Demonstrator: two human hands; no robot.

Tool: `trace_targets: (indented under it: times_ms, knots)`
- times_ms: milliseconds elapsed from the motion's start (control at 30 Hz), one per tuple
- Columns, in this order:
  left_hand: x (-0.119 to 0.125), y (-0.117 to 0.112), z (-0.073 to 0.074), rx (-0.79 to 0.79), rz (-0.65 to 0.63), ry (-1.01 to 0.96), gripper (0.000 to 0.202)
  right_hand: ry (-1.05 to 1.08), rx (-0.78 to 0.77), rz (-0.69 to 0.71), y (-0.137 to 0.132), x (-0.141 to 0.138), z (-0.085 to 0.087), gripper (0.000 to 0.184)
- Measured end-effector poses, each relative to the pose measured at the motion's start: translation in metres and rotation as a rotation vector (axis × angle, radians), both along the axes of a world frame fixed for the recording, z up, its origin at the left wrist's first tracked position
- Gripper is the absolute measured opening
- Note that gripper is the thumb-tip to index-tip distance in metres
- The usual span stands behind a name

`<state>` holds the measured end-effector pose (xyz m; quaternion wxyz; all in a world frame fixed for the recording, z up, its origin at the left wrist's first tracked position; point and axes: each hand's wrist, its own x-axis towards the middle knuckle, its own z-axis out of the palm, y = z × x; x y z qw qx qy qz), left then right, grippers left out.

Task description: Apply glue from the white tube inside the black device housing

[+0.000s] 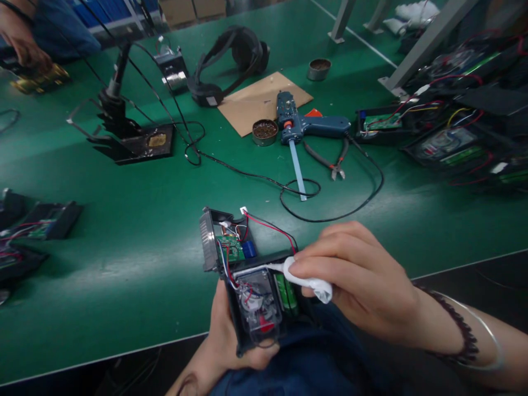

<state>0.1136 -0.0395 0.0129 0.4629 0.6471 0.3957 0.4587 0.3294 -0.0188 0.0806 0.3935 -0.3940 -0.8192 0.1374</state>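
Observation:
My left hand [225,335] grips a black plastic device housing [237,324] from below, at the front edge of the table. Inside the housing sit a clear gearbox [259,308], a green battery [286,294] and a green circuit board [231,248] in the hinged-out upper part. Red and black wires with a white plug [243,210] stick up from it. Between the fingers of my right hand [363,280] is a small white glue tube [307,278]. Its thin nozzle touches or hovers over the gearbox's upper edge; I cannot tell which.
Beyond lie a hot glue gun [319,125], cutting pliers [336,165], a round tin [264,132] and cardboard [268,99]. A soldering iron stand [144,146] is at left. Open housings pile up at right [449,137] and left [53,220]. A co-worker's hand [25,44] shows top left.

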Motion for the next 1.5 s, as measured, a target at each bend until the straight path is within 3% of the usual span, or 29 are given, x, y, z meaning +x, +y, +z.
trace_targets:
  times_ms: [400,600,1267,1367,1500]
  knots:
    - [-0.004,-0.002,-0.001,-0.053,-0.024,-0.031,0.063,0.084,0.049,-0.089,-0.014,-0.011,-0.015,0.012]
    - [-0.01,-0.005,-0.009,-0.077,-0.01,-0.014,0.064,0.075,0.047,-0.117,-0.022,-0.013,-0.016,0.012]
    - [-0.012,-0.003,-0.009,-0.09,0.04,0.014,0.065,0.137,0.041,-0.167,-0.044,-0.019,-0.017,0.015]
    - [-0.013,-0.004,-0.011,-0.073,0.065,0.031,0.067,0.232,-0.028,-0.22,-0.044,-0.019,-0.02,0.015]
    - [-0.01,-0.003,-0.011,-0.049,0.057,0.042,0.069,0.426,-0.253,-0.396,-0.042,-0.015,-0.023,0.013]
